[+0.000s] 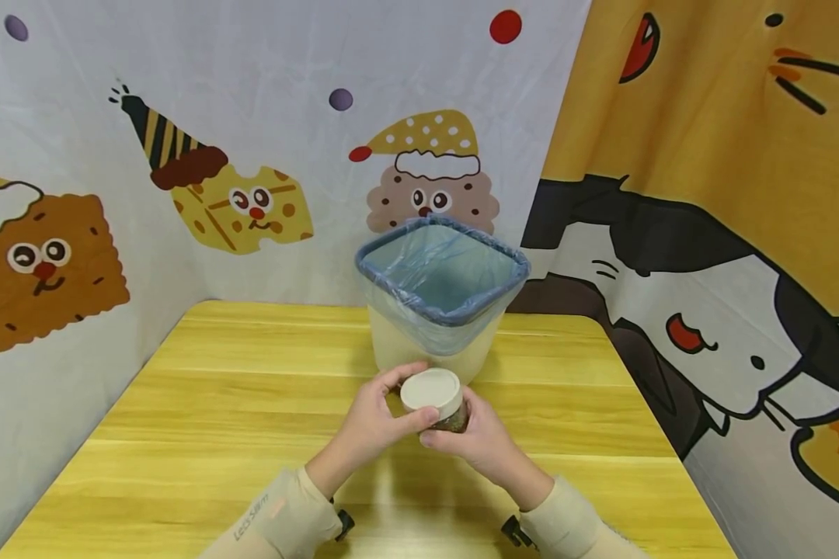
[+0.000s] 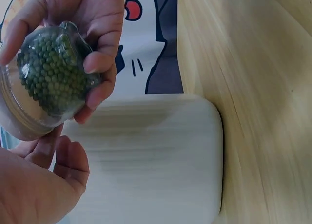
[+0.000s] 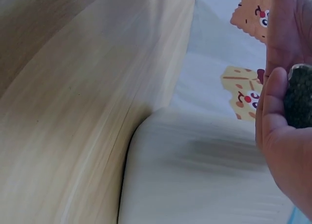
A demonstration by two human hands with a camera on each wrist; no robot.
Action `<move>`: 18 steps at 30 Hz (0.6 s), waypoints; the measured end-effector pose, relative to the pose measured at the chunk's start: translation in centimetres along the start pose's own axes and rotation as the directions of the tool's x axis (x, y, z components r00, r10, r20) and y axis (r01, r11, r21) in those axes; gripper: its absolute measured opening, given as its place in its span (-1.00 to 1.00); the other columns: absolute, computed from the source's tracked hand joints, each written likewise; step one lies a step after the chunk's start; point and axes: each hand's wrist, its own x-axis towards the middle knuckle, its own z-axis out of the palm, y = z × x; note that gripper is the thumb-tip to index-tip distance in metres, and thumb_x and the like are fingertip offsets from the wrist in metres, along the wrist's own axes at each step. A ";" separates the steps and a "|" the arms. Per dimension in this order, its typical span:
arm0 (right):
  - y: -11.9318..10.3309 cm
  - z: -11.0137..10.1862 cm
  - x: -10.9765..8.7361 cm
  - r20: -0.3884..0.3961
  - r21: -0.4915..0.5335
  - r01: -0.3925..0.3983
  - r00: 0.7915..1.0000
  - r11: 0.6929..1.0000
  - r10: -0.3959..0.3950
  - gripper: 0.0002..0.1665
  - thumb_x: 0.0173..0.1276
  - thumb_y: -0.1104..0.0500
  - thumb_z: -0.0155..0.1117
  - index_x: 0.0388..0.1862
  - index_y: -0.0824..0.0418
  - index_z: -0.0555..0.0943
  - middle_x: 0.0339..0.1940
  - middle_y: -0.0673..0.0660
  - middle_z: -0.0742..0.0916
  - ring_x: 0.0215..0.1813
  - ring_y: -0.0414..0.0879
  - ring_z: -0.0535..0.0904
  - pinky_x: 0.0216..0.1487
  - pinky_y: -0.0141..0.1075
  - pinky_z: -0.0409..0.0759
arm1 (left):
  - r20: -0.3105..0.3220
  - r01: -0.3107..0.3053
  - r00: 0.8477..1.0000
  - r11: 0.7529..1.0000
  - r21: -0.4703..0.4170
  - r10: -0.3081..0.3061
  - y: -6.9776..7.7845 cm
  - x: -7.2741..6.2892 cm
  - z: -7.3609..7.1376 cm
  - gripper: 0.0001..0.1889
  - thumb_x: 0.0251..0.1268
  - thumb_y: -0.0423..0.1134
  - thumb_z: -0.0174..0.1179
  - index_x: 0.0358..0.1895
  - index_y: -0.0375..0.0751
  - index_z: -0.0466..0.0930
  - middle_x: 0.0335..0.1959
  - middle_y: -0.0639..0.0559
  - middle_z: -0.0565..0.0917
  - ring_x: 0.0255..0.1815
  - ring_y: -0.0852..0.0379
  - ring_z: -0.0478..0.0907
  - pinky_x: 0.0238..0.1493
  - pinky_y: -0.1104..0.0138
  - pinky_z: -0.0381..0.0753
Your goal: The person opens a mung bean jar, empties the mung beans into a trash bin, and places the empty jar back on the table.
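Observation:
Both hands hold a small clear jar (image 1: 456, 421) of green beans, with a white lid (image 1: 429, 390), just in front of a bin. My left hand (image 1: 370, 423) grips the lid, its thumb at the near edge and fingers at the far side. My right hand (image 1: 489, 446) holds the jar's clear body from the right. In the left wrist view the jar (image 2: 53, 73) lies tilted, its lid (image 2: 19, 114) towards the lower left and still against the jar. The right wrist view shows only part of the jar (image 3: 300, 100), beside the right hand (image 3: 290, 151).
A pale bin (image 1: 436, 361) lined with a blue plastic bag (image 1: 426, 264) stands at the back middle of the wooden table (image 1: 252, 404). Behind the table hang a white printed curtain (image 1: 252, 78) and, at the right, an orange one (image 1: 706, 140).

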 end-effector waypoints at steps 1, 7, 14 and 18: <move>0.0 0.0 0.0 0.008 0.002 0.003 1.000 1.000 -0.003 -0.16 0.23 0.18 0.63 0.44 0.30 0.47 0.23 0.16 0.71 0.15 -0.08 0.69 0.17 -0.32 0.73 | 0.004 -0.008 1.000 1.000 0.009 0.008 0.0 0.0 0.0 -0.29 0.24 -0.10 0.58 0.46 -0.15 0.58 0.10 -0.03 0.74 -0.01 0.06 0.58 0.02 0.30 0.61; 0.3 -0.4 0.0 0.195 0.197 0.005 0.980 0.980 -0.044 -0.16 0.35 0.16 0.54 0.47 0.45 0.37 0.21 0.06 0.70 0.15 -0.14 0.68 0.19 -0.32 0.74 | 0.113 -0.050 0.992 0.997 -0.067 0.057 0.0 -0.1 -0.6 -0.26 0.32 -0.02 0.53 0.49 -0.23 0.52 0.19 -0.09 0.74 0.00 0.20 0.63 0.00 0.36 0.66; 0.5 -0.8 0.1 0.338 0.334 -0.039 0.938 0.942 -0.081 -0.15 0.44 0.12 0.48 0.50 0.45 0.29 0.28 0.06 0.67 0.23 -0.15 0.66 0.25 -0.31 0.73 | 0.280 0.012 0.959 0.976 -0.219 0.050 0.5 0.0 -1.4 -0.19 0.42 -0.01 0.46 0.57 -0.36 0.37 0.26 -0.26 0.68 0.05 0.14 0.74 -0.03 0.33 0.83; 0.5 -0.7 0.1 0.261 0.204 -0.025 0.965 0.979 -0.029 -0.14 0.40 0.14 0.52 0.52 0.39 0.33 0.26 0.09 0.67 0.18 -0.13 0.69 0.16 -0.31 0.77 | 0.240 0.041 0.971 0.986 -0.163 0.000 0.5 -0.1 -1.2 -0.22 0.39 -0.07 0.49 0.56 -0.31 0.41 0.26 -0.24 0.69 0.04 0.10 0.72 -0.05 0.35 0.81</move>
